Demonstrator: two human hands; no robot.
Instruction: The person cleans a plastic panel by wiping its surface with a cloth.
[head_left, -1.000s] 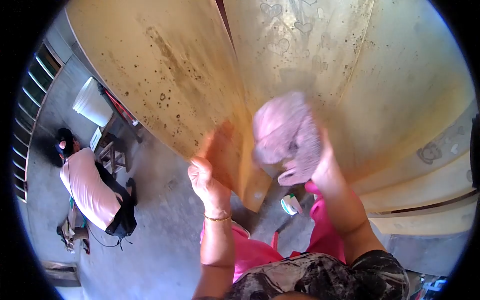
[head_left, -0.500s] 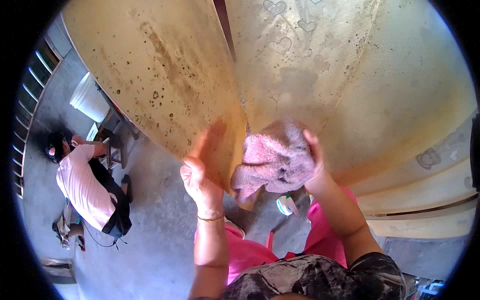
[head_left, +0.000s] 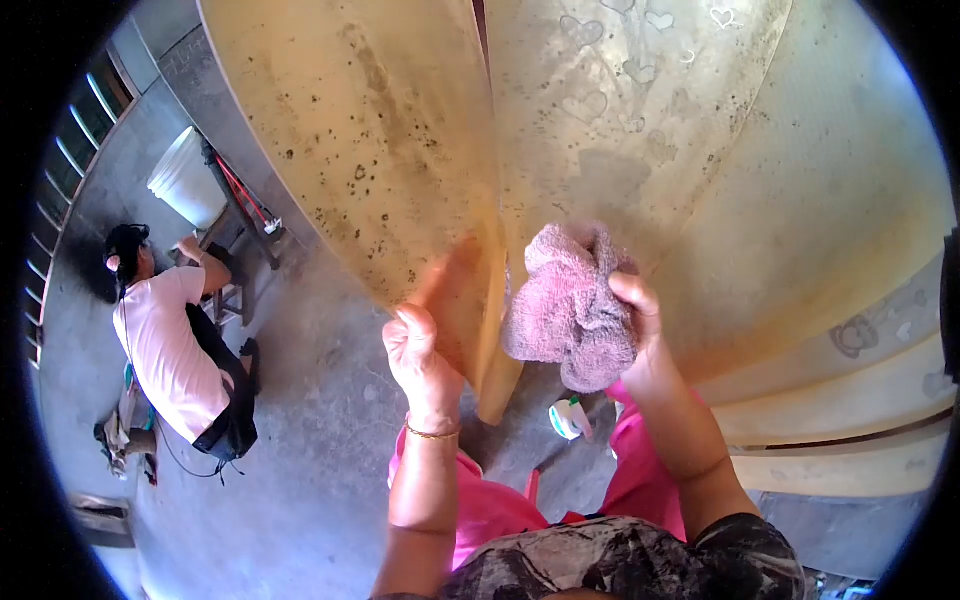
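Note:
A yellowed, see-through plastic sheet with dark spots hangs in front of me. My left hand grips its lower edge, thumb on the near side and fingers showing blurred through the plastic from behind. In my right hand is a bunched pink-purple towel, held close to the lower seam between this sheet and a second plastic panel printed with hearts. Whether the towel touches the plastic, I cannot tell.
At the left, a person in a pink shirt crouches by a small stool. A white bucket stands near them. On the concrete floor below me lies a white-and-green bottle. More plastic folds hang at the right.
The towel has shifted slightly right, away from my left hand, and is bunched differently. My left hand and the sheet edge sit a little further right in view.

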